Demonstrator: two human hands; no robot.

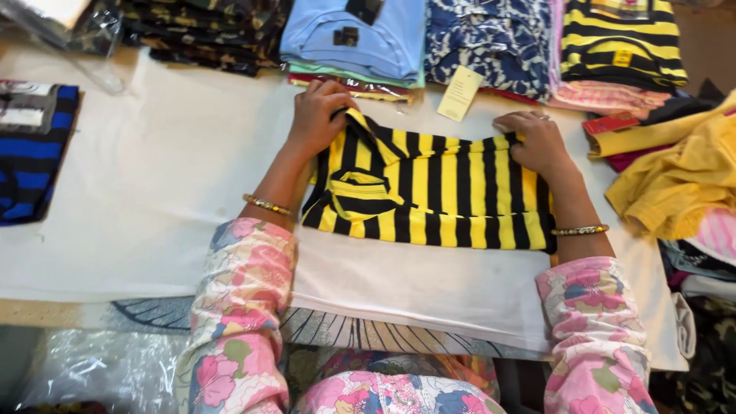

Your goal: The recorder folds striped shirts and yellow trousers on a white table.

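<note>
Nearest, I see my floral sleeves (pixel 238 307) low in the frame, over the white cloth (pixel 153 176). Centre frame lies the yellow-and-black striped shirt (pixel 445 192), folded, between my hands. My left hand (pixel 318 115) pinches its upper left corner; my right hand (pixel 533 142) presses flat on its upper right edge. Beyond, along the top, sit stacks of folded garments (pixel 360 38).
</note>
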